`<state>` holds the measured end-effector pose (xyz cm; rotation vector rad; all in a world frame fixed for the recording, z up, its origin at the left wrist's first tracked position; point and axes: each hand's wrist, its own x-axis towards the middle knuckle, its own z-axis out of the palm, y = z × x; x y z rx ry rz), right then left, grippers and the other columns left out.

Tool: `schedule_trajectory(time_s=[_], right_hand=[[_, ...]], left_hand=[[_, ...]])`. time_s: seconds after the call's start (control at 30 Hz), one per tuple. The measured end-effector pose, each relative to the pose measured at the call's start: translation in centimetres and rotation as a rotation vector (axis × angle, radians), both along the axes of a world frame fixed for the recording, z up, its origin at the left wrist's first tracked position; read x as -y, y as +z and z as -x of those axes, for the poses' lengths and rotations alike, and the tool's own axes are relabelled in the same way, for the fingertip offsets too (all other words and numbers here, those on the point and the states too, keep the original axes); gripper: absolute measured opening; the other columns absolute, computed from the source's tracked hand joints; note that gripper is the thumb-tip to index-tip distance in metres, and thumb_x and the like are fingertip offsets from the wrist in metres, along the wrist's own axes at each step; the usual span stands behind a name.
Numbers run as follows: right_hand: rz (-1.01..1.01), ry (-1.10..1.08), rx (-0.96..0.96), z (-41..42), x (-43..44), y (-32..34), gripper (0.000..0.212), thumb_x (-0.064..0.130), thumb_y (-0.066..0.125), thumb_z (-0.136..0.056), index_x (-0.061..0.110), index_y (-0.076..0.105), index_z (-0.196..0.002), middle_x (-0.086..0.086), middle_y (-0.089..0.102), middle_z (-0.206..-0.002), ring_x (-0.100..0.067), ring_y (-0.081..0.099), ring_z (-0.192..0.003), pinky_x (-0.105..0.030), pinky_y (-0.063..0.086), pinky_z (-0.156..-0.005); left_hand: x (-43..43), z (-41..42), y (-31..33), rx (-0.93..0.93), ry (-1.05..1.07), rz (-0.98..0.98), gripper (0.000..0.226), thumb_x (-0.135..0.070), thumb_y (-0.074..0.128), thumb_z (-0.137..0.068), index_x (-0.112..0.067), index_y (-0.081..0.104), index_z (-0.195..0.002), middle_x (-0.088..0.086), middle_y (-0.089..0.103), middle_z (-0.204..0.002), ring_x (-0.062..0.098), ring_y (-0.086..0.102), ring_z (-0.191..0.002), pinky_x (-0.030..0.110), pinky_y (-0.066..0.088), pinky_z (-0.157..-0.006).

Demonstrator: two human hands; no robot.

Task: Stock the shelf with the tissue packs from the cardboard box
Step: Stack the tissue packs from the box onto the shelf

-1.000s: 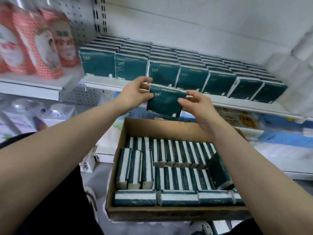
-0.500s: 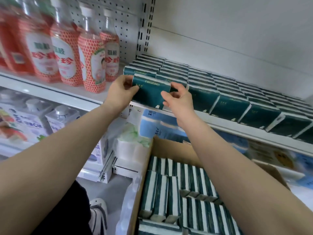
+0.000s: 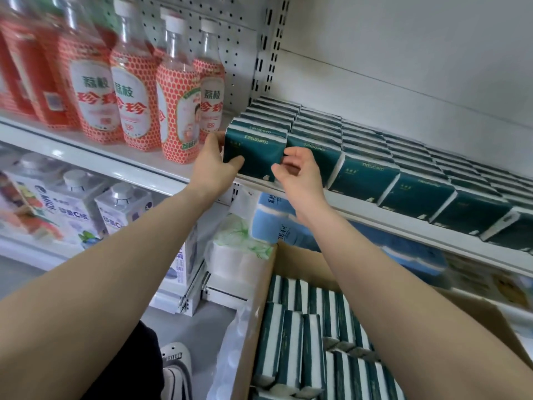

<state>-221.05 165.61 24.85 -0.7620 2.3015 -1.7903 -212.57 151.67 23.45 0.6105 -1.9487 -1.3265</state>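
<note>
Shelf (image 3: 360, 210) — tissue pack (image 3: 256, 153), left hand (image 3: 212, 168), right hand (image 3: 300, 177)

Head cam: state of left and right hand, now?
Left hand: grips the tissue pack by its left edge.
Right hand: fingers curled at its right edge; grip cannot be told.

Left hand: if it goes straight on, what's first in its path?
Likely the rightmost bottle, just beyond the left hand, which grips the front tissue pack beside it; depth unclear.
</note>
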Motion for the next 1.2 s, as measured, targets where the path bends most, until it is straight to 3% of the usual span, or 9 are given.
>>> schedule_trajectory(time_s=[0.13, 0.53, 0.63, 0.7, 0.8, 0.9, 1.0, 1.13, 1.2], right_hand=[[-0.017, 0.013, -0.005, -0.1, 0.1, 0.2, 0.044, 0.009, 0.065, -0.092, 0.018, 0.050, -0.132, 0.004, 0.057, -0.118, -0.009, 0.057, -0.106, -0.014, 0.045, -0.085], [-0.062, 0.047, -0.035, -0.6, -0.9, -0.4, 0.052, 0.008, 0.065, -0.093, 0.019, 0.046, -0.140, 0.000, 0.055, -0.131, -0.010, 0.054, -0.118, -0.021, 0.045, -0.099], [-0.071, 0.037, -0.053, -1.0, -1.8, -0.5, 0.051, 0.009, 0.065, -0.093, 0.020, 0.046, -0.139, -0.001, 0.056, -0.130, -0.011, 0.054, -0.118, -0.024, 0.046, -0.100], [-0.071, 0.027, -0.060, -1.3, -2.9, -0.5, 0.049, 0.011, 0.065, -0.094, 0.021, 0.047, -0.139, 0.001, 0.057, -0.127, -0.011, 0.056, -0.116, -0.023, 0.047, -0.097], [-0.113, 0.010, -0.079, -2.2, -5.1, -0.6, 0.044, 0.016, 0.063, -0.095, 0.025, 0.049, -0.137, 0.004, 0.059, -0.122, -0.008, 0.057, -0.108, -0.016, 0.046, -0.084], [-0.140, -0.033, -0.060, -3.4, -8.0, -1.6, 0.038, 0.015, 0.063, -0.095, 0.023, 0.053, -0.131, 0.003, 0.061, -0.115, -0.008, 0.058, -0.099, -0.019, 0.048, -0.083], [-0.218, -0.063, -0.037, -5.0, -11.2, -3.7, 0.034, 0.012, 0.066, -0.092, 0.019, 0.057, -0.124, 0.004, 0.060, -0.104, -0.006, 0.058, -0.090, -0.018, 0.045, -0.079], [-0.334, -0.097, 0.108, -7.3, -15.3, -7.6, 0.031, 0.012, 0.069, -0.089, 0.021, 0.056, -0.116, 0.005, 0.061, -0.101, -0.016, 0.061, -0.091, -0.028, 0.051, -0.079], [-0.419, -0.133, 0.185, -8.5, -17.1, -9.2, 0.032, 0.015, 0.071, -0.088, 0.023, 0.055, -0.115, 0.006, 0.061, -0.102, -0.015, 0.060, -0.094, -0.024, 0.045, -0.075]], left_hand=[[0.2, 0.3, -0.3, 0.024, -0.040, 0.030, 0.056, -0.013, 0.063, -0.087, -0.013, 0.041, -0.139, 0.001, 0.057, -0.129, 0.014, 0.051, -0.117, 0.028, 0.041, -0.097], [0.1, 0.5, -1.3, 0.108, -0.098, 0.065, 0.073, -0.022, 0.062, -0.083, -0.020, 0.026, -0.146, 0.006, 0.058, -0.129, 0.025, 0.054, -0.121, 0.043, 0.042, -0.107], [-0.7, 0.1, -1.8, 0.153, -0.037, 0.146, 0.070, -0.026, 0.063, -0.084, -0.017, 0.028, -0.144, 0.007, 0.056, -0.129, 0.026, 0.055, -0.116, 0.037, 0.044, -0.102], [-2.2, -0.5, -2.0, 0.128, -0.004, 0.222, 0.061, -0.015, 0.064, -0.085, -0.010, 0.036, -0.138, 0.010, 0.051, -0.132, 0.027, 0.051, -0.119, 0.028, 0.038, -0.098], [-4.7, -1.7, -2.1, 0.091, 0.011, 0.216, 0.058, -0.009, 0.064, -0.086, -0.009, 0.040, -0.139, 0.011, 0.044, -0.138, 0.023, 0.044, -0.126, 0.027, 0.034, -0.107], [-7.4, -2.5, -3.0, 0.109, -0.147, 0.232, 0.044, -0.010, 0.063, -0.088, -0.009, 0.050, -0.130, 0.008, 0.054, -0.127, 0.017, 0.053, -0.116, 0.030, 0.044, -0.102], [-10.7, -3.5, -4.0, 0.178, -0.361, 0.269, 0.030, -0.007, 0.062, -0.089, -0.010, 0.061, -0.118, 0.004, 0.063, -0.113, 0.012, 0.058, -0.103, 0.010, 0.045, -0.087], [-14.1, -4.5, -6.4, 0.358, -0.613, 0.383, 0.028, -0.011, 0.066, -0.086, -0.014, 0.065, -0.113, 0.001, 0.067, -0.111, 0.014, 0.062, -0.099, 0.023, 0.047, -0.092], [-15.3, -4.8, -7.5, 0.471, -0.699, 0.418, 0.028, -0.014, 0.066, -0.087, -0.017, 0.064, -0.115, -0.002, 0.067, -0.115, 0.013, 0.061, -0.105, 0.024, 0.046, -0.092]])
